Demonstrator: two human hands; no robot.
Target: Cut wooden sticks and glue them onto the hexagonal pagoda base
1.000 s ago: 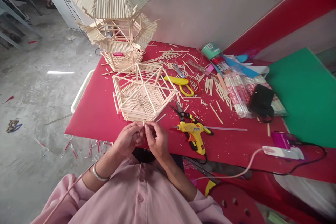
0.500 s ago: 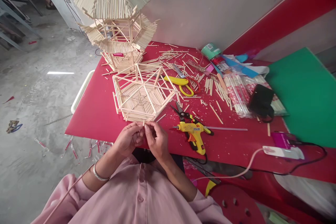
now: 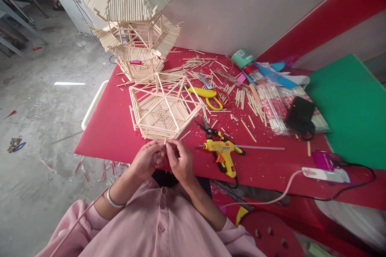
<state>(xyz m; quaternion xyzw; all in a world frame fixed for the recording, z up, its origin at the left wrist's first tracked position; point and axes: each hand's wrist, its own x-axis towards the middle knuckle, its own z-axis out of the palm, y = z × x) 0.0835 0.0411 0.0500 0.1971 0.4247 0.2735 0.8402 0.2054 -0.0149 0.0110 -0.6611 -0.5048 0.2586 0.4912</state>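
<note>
Clock centre: taken at the meeting fingertips, with twelve o'clock straight away from the body.
Pinched stick: one short, thin, pale wooden stick [image 3: 165, 141] is gripped where the two hands meet; only its end is exposed, the rest being covered by fingers.
Left-hand fingers: those of the left hand [image 3: 148, 160] are curled and drawn together, with the tips brought against the stick from nine o'clock.
Right-hand fingers: by the right hand [image 3: 180, 161] the stick is pinched between thumb and forefinger, from three o'clock.
Stick's long axis: the exposed end is seen toward twelve; the full axis cannot be told.
Hexagonal frame: an open, six-sided frame of pale wooden sticks with a slatted base [image 3: 161, 116] is set at twelve o'clock, its near edge just beyond the fingertips; whether it is touched cannot be told. Neither hand is placed clearly nearer to it.
Glue gun: a yellow plastic hot-glue gun with an orange trigger [image 3: 221, 149] is laid near three o'clock, its nozzle pointed toward nine; the right hand is nearer.
Tiered model: a tall, roofed pagoda of pale wooden sticks [image 3: 129, 4] is stood at eleven o'clock, beyond the frame.
</note>
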